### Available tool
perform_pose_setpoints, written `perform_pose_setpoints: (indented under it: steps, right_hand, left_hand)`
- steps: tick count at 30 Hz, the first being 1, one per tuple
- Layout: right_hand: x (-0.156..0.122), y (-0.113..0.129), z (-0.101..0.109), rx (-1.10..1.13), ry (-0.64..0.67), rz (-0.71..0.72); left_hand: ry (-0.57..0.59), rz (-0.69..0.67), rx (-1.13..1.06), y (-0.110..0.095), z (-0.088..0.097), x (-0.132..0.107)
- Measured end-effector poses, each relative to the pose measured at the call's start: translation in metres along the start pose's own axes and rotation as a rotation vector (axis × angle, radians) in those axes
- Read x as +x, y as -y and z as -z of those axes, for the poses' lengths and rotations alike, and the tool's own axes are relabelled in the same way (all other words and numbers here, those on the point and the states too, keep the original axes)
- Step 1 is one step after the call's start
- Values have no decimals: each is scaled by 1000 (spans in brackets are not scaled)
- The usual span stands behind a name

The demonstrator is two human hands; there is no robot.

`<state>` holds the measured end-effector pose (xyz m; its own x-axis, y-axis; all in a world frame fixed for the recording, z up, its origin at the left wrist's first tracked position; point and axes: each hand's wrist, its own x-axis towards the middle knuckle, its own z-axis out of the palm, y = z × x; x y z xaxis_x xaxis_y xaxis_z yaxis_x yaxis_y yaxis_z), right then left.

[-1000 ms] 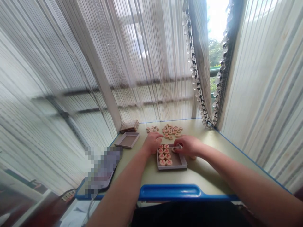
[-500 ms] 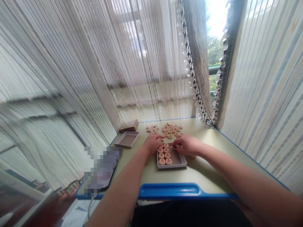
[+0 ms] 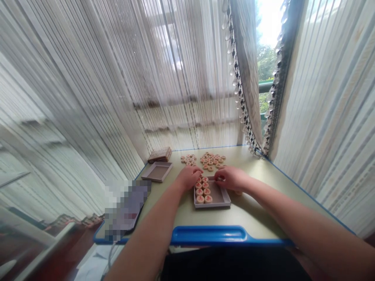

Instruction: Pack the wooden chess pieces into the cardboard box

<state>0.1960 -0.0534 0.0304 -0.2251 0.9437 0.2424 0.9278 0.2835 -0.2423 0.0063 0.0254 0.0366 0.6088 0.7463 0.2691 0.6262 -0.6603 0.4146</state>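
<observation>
Our L hand (image 3: pixel 189 177) by far-L corner of tray (image 3: pixel 216 204), R hand (image 3: pixel 232 178) by far-R, apart; grips hidden, can't tell. If we bump it, discs (image 3: pixel 208 199) inside cd shift.

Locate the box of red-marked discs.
In the head view, the box sits below and just right of centre, left hand and right hand at its far end.

Red Chinese characters (image 3: pixel 208 199) mark the round pieces (image 3: pixel 199 192) in the box (image 3: pixel 215 205), too small to read surely.
</observation>
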Motion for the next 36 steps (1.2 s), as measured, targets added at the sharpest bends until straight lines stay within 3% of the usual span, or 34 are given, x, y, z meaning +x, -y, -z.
perform_pose_setpoints:
  steps: [21, 26, 30, 33, 36]
  right_hand:
    - [1, -2, 2, -14, -15, -35]
    - [0, -3, 4, 35, -28, -55]
    - [1, -4, 5, 108, -55, -91]
    - [2, -5, 3, 104, -62, -68]
    - [2, -6, 1, 99, -72, -27]
  left_hand:
    - [-13, -4, 57, -3, 1, -2]
    - [-48, 74, 32, 0, 4, 0]
    - [-119, 232, 30, 10, 11, 2]
    - [0, 308, 58, 17, 16, 1]
    - [124, 273, 36, 20, 18, -2]
